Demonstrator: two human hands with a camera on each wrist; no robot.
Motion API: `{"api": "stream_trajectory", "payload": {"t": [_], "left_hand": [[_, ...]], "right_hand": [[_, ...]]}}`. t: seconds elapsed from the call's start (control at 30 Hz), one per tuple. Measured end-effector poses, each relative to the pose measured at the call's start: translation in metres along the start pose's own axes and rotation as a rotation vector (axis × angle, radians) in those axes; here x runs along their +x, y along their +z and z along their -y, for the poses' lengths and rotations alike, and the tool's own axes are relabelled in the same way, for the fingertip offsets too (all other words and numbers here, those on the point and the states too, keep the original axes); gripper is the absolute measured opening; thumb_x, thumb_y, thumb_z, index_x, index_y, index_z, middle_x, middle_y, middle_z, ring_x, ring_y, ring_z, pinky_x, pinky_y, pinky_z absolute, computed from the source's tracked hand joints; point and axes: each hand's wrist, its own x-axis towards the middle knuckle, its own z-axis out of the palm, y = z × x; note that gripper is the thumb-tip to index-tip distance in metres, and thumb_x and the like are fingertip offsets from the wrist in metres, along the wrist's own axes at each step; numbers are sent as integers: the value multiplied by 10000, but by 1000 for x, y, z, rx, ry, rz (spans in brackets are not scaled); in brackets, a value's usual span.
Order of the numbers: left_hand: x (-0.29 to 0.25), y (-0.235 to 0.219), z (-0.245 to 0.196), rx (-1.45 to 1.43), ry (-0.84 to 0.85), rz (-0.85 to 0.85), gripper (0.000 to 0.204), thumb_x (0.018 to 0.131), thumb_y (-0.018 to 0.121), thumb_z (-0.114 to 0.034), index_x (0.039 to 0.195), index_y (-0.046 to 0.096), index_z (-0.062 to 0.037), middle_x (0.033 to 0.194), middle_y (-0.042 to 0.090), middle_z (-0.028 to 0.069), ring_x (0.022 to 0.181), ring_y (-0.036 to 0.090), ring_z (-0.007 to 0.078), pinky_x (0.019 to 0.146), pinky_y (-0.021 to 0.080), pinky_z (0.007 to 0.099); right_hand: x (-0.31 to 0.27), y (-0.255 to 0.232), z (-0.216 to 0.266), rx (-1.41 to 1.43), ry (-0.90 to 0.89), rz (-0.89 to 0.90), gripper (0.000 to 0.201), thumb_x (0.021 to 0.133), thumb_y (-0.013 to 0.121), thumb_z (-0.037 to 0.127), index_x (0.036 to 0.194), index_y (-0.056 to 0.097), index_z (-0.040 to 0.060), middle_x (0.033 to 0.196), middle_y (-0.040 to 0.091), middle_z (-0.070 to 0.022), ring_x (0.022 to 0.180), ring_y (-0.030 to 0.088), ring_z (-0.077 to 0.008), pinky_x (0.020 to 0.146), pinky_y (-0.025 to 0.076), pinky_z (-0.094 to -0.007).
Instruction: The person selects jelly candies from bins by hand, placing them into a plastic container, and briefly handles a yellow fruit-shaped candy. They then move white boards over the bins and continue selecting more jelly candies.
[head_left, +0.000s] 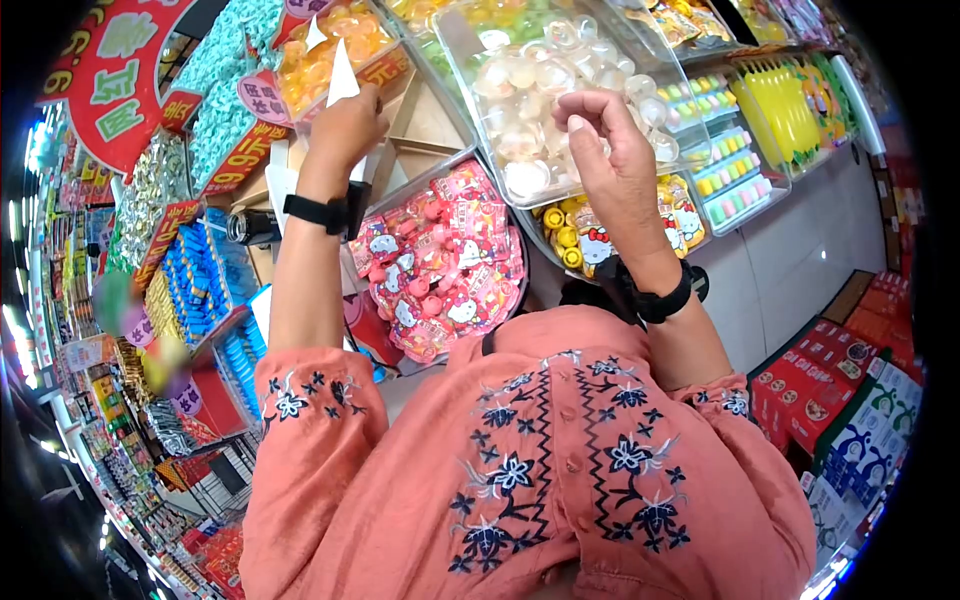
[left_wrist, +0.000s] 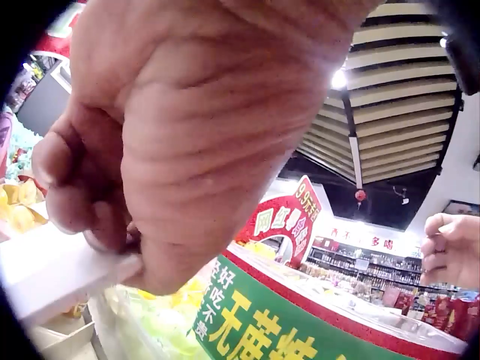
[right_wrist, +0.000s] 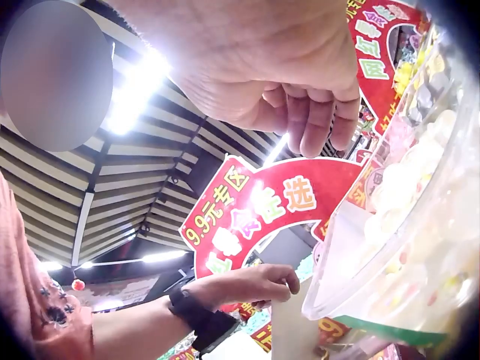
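Observation:
My left hand [head_left: 348,130] pinches the edge of a white flat panel [left_wrist: 67,274], its fingers curled over the top and the thumb beneath. Around that hand are wooden dividers [head_left: 405,115] of a display compartment and orange-wrapped sweets [head_left: 325,55]. The right hand [head_left: 615,150] is raised over a clear plastic bin [head_left: 470,100] of whitish round jelly cups [head_left: 560,75]. Its fingers are loosely bent with nothing between them, as the right wrist view also shows. Pink cartoon-cat packets [head_left: 450,265] fill a bin nearer my body, between the two forearms.
Pastel candy trays [head_left: 730,175] and yellow packs [head_left: 775,105] stand to the right. Blue-wrapped sweets [head_left: 195,265] and turquoise ones [head_left: 235,90] lie in bins at left, beside red price signs [head_left: 110,75]. Red boxes [head_left: 810,380] are stacked low at right.

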Motion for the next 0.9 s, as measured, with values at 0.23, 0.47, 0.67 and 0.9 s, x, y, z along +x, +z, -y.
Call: {"api": "stream_trajectory", "payload": {"t": [0.23,0.47,0.67,0.9], "left_hand": [[-45,9,-63,60,66,-347,115,882,589,-153,989,590,-113,697,668,140,649,683,339,537,524,456],[-99,-11,-111,-245,-12,-544,121,815,624,-81,934,603,-92,752,664,136,678,673,335,561,520,439],[-143,-1,-130,-243,149,-620,65,753,637,-57,813,612,-54,722,594,121,657,616,316,576,493,434],[-183,-23,-139,-427,63,-525,191,841,674,-150,1005,640,-60,852,601,110,784,618,308,682,505,419]], "right_hand": [[-1,16,5,19,-20,163,187,966,559,77,1125,603,-12,998,683,-118,897,651,-162,813,520,-297],[-7,69,9,70,124,471,483,1036,529,305,1326,478,-78,1162,659,-249,1066,660,-271,913,510,-338],[1,105,-15,442,469,577,491,1013,576,362,1269,553,-56,1106,655,-98,973,597,-149,880,485,-298],[-5,99,-13,227,406,515,330,962,509,143,1209,583,-64,1041,658,-78,905,604,-153,819,494,-303]]}}
